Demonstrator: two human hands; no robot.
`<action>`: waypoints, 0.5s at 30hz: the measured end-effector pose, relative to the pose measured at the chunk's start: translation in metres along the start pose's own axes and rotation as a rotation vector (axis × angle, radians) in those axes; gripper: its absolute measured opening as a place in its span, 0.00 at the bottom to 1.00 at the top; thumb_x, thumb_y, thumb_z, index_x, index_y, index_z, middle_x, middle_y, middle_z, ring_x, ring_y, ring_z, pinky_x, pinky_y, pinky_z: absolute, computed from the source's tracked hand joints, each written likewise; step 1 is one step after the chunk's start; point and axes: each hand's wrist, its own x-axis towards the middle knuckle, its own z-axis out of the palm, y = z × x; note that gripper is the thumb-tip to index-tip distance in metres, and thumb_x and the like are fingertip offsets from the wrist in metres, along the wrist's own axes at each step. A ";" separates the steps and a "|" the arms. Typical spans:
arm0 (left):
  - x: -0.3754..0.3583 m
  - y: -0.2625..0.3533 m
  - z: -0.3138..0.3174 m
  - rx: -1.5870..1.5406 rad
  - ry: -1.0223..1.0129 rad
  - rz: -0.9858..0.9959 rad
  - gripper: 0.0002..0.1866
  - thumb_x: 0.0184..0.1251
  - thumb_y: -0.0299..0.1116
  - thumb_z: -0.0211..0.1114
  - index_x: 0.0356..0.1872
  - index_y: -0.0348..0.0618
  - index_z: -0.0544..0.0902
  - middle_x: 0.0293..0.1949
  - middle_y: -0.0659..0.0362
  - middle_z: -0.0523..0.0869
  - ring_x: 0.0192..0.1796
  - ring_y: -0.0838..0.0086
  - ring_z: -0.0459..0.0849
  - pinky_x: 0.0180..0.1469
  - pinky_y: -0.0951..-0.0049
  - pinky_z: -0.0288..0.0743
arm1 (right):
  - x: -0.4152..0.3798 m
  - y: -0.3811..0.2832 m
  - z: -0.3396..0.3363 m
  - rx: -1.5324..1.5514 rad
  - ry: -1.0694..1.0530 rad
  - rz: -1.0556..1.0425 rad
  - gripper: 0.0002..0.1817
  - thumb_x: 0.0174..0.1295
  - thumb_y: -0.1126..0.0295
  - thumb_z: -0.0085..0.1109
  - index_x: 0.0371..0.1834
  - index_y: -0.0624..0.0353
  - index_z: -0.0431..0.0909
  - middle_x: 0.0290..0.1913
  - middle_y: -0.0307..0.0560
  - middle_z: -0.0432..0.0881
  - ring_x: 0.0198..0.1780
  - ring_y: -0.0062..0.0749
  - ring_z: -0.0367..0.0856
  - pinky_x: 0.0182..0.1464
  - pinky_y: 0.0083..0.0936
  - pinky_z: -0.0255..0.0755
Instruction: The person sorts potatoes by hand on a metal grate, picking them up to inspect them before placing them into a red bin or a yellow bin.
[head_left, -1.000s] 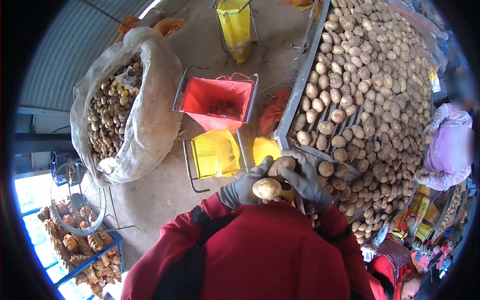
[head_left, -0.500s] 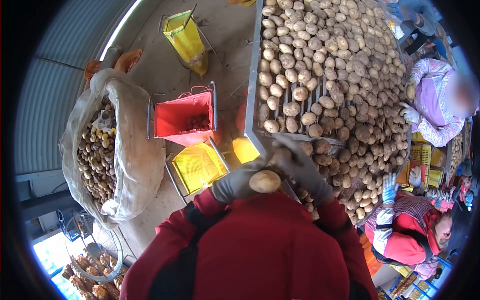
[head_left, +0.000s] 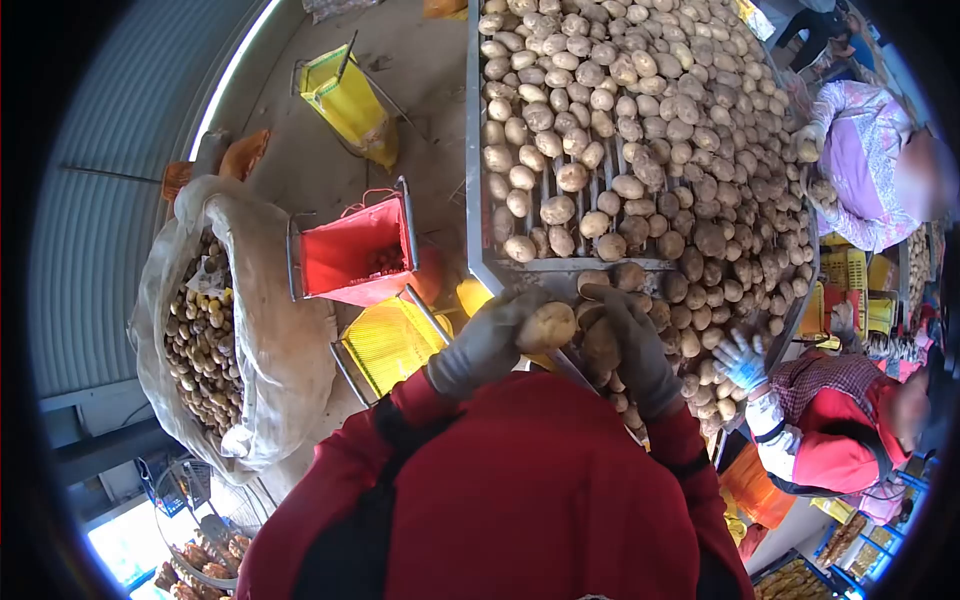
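My left hand [head_left: 488,342], in a dark grey work glove, is wrapped round a pale potato [head_left: 548,327] just left of the sorting table's near corner. My right hand [head_left: 637,350], gloved alike, curls over a browner potato [head_left: 601,346] at the table's near edge. Its fingertips bend round the far side of that potato, and its thumb is hard to make out. Many earth-covered potatoes [head_left: 705,160] are heaped on the slatted metal table [head_left: 473,150] beyond both hands.
Left of the table stand a red bag [head_left: 340,250] and yellow bags [head_left: 392,345] [head_left: 350,100] on metal frames. A big white sack [head_left: 285,340] of potatoes is at far left. Two co-workers [head_left: 860,170] [head_left: 830,420] work along the right side, one gloved hand [head_left: 741,362] raised near the potatoes.
My right hand has moved right, away from my left hand, and curls over a potato. My left hand has lifted its potato slightly forward. The near co-worker's hand has reached toward the table.
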 end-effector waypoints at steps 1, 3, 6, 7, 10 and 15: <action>0.003 0.014 -0.004 -0.058 0.015 -0.105 0.26 0.65 0.18 0.69 0.66 0.38 0.81 0.59 0.49 0.87 0.58 0.55 0.88 0.62 0.62 0.83 | -0.001 -0.009 0.003 0.026 0.019 0.028 0.21 0.68 0.72 0.65 0.63 0.62 0.79 0.53 0.51 0.86 0.55 0.41 0.87 0.58 0.34 0.81; 0.012 0.028 -0.009 -0.112 0.011 -0.202 0.26 0.66 0.21 0.72 0.66 0.38 0.81 0.57 0.49 0.87 0.56 0.57 0.89 0.59 0.63 0.84 | -0.004 -0.016 -0.001 -0.104 0.042 -0.030 0.20 0.70 0.71 0.62 0.64 0.62 0.79 0.54 0.51 0.86 0.56 0.41 0.87 0.58 0.33 0.81; 0.020 0.031 -0.005 -0.510 -0.011 -0.422 0.26 0.67 0.29 0.76 0.66 0.40 0.81 0.51 0.49 0.87 0.52 0.62 0.90 0.54 0.66 0.85 | -0.009 -0.011 -0.007 -0.178 0.074 -0.004 0.19 0.73 0.70 0.58 0.65 0.62 0.78 0.55 0.52 0.86 0.57 0.39 0.87 0.58 0.31 0.81; 0.023 0.035 0.004 -0.904 0.098 -0.654 0.26 0.68 0.33 0.77 0.65 0.42 0.81 0.49 0.50 0.88 0.49 0.66 0.91 0.51 0.67 0.86 | -0.008 -0.005 -0.004 -0.073 0.089 0.072 0.19 0.73 0.71 0.57 0.65 0.62 0.79 0.54 0.52 0.86 0.57 0.38 0.87 0.58 0.30 0.80; 0.031 0.056 0.008 -0.032 -0.014 -0.268 0.23 0.72 0.42 0.75 0.62 0.45 0.83 0.44 0.52 0.88 0.37 0.61 0.90 0.43 0.63 0.85 | -0.004 0.008 0.006 0.323 0.172 0.327 0.17 0.74 0.71 0.55 0.64 0.61 0.80 0.54 0.53 0.86 0.57 0.36 0.86 0.58 0.29 0.80; 0.042 0.015 0.032 0.204 -0.083 -0.272 0.21 0.73 0.42 0.73 0.60 0.44 0.83 0.45 0.51 0.88 0.41 0.59 0.91 0.46 0.62 0.86 | -0.006 0.012 0.009 -0.085 0.175 0.065 0.18 0.68 0.70 0.58 0.59 0.62 0.80 0.55 0.56 0.84 0.57 0.46 0.85 0.60 0.34 0.78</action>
